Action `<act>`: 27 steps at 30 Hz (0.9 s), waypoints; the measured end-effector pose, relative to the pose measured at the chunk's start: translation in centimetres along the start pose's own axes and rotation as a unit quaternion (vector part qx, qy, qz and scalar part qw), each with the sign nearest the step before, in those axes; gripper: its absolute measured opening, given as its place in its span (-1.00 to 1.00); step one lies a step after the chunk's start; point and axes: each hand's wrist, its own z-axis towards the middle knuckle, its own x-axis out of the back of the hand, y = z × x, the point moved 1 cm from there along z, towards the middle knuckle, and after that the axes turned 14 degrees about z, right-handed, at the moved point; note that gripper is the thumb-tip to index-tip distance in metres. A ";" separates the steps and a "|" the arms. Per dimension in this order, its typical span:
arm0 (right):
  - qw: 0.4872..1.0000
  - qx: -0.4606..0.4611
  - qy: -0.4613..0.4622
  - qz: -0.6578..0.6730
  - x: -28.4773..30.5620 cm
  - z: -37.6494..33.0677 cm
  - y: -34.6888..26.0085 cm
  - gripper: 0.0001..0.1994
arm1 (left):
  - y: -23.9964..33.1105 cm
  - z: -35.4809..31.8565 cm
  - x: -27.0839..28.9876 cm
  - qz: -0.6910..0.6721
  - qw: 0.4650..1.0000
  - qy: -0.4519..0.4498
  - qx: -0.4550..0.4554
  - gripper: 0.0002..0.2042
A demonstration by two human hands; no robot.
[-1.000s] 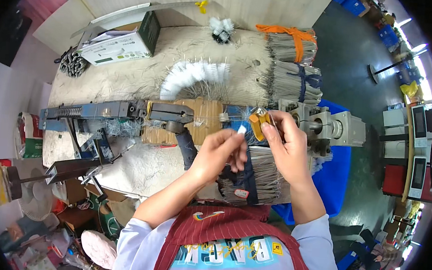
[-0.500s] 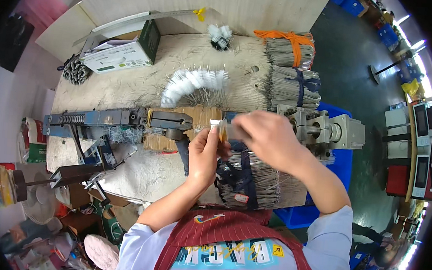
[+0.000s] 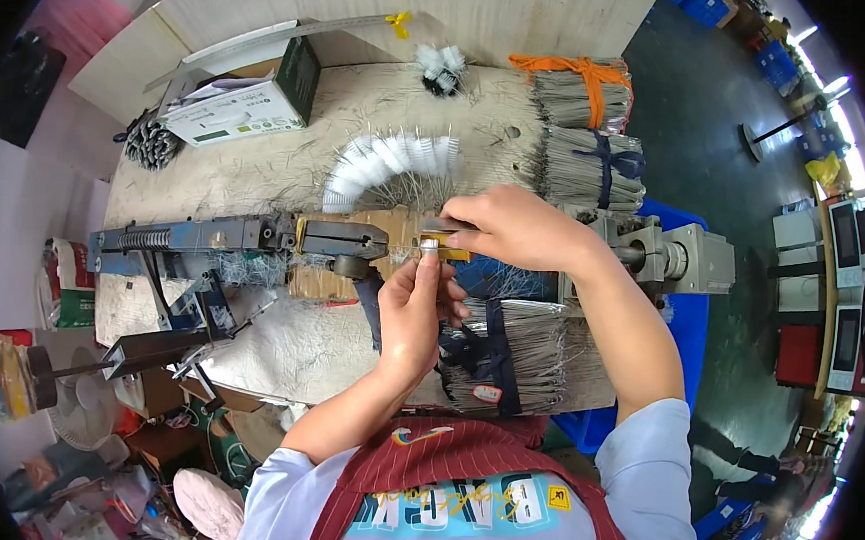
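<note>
My left hand (image 3: 416, 307) is raised over the middle of the workbench, thumb upright and fingers curled behind it. A small white piece (image 3: 429, 245) wraps or covers the thumb's tip; which, I cannot tell. Close beside it shows a narrow yellow strip (image 3: 454, 254). My right hand (image 3: 511, 225) comes in from the right and pinches a flat, dark grey piece (image 3: 444, 227), its end just above the white piece. Left of my hands are the dark metal jaws (image 3: 347, 236) of a bench machine. Behind them stands a curved row of white-bristled brushes (image 3: 385, 161) with wire stems.
Bundles of wire stems lie tied with an orange cloth (image 3: 572, 71) and dark cloths (image 3: 608, 167); another bundle (image 3: 522, 357) is near me. A motor-like clamp unit (image 3: 689, 258) sits right, above a blue crate (image 3: 684, 338). An open carton (image 3: 238, 111) stands back left.
My right hand has moved left and slowed, bringing the dark grey piece to my left thumb. The left hand stays nearly in place. The yellow strip now lies more sideways.
</note>
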 end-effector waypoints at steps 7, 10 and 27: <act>0.999 -0.021 0.047 -0.006 -0.6 -0.3 -0.1 -0.76 | 0.0 0.1 0.3 0.004 1.000 -0.024 0.018 -0.69; 0.979 -0.126 -0.071 0.144 0.4 1.1 0.0 -0.71 | 0.4 0.1 0.0 -0.001 1.000 -0.030 -0.007 -0.66; 0.973 0.075 0.213 0.045 -0.8 -4.5 -2.8 -0.80 | 4.0 -1.7 1.8 -0.285 0.952 -0.092 0.064 -0.34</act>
